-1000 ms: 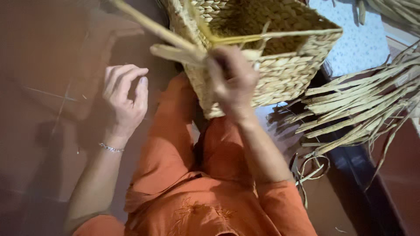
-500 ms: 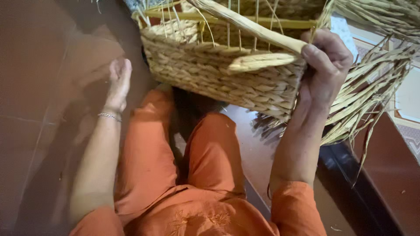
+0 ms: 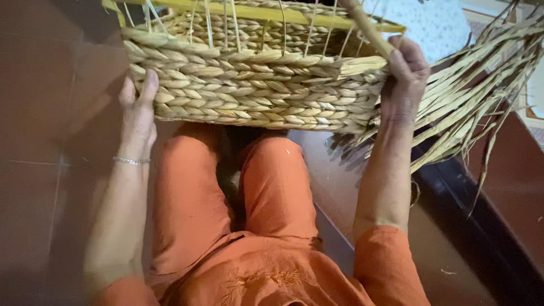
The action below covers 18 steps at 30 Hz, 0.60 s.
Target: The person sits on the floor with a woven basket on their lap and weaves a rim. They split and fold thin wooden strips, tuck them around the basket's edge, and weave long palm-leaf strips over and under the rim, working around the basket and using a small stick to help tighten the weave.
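Since half a second ago the basket (image 3: pixel 249 85) has swung round to sit square across the knees, and both hands have shifted with it: the left hand (image 3: pixel 139 113) has come off the floor and up to the basket's near left corner, while the right hand (image 3: pixel 403 79) has slid to the right end. At far left lies dark reddish floor (image 3: pixel 39 113). Next, the left hand lies flat and open against the woven side, fingers (image 3: pixel 148 85) straight and pointing up, gripping nothing; a thin bracelet (image 3: pixel 131 161) circles its wrist. Right of those fingers runs the finished wall of the basket, several tight braided rows from corner to corner. Above these rows, thin upright stakes (image 3: pixel 232 25) stand bare up to a yellow frame rim (image 3: pixel 255 11), so by the look of it the lower wall is woven and the top band below the rim is not yet filled in. Below the basket are the person's knees in orange trousers (image 3: pixel 226 204). Further right, the right hand's fingers are curled shut round a thick strand (image 3: pixel 371 31) that slants up and away from them, pressed at the basket's right corner. Beyond that hand, loose dried leaf strips (image 3: pixel 481 85) fan out to the right, unused, over a dark step edge (image 3: pixel 476 226).
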### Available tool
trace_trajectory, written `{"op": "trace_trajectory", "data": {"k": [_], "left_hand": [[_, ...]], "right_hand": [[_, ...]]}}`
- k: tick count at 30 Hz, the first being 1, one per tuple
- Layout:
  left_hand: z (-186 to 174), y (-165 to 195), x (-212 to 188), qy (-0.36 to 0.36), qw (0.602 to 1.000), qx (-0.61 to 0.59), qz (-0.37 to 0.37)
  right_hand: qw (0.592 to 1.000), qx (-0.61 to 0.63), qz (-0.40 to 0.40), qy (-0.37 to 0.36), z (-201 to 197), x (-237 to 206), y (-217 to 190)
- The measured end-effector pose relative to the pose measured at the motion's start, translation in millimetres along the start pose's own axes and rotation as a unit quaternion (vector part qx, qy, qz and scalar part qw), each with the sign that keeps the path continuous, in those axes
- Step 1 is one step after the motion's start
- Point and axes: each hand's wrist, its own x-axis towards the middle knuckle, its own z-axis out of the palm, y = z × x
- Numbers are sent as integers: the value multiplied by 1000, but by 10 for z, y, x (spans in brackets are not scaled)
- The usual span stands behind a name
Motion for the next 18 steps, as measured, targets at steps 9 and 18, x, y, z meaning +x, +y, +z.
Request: {"op": "trace_trajectory", "data": {"k": [9,18], "left_hand": [[3,-199,-272,-10,997,51,52],[-136,-369,-302,16,961,184,207]], "right_hand": [[975,-221,9,-16,-60,-372,173],[785,-546,-285,-60,-103,-480,238]]}}
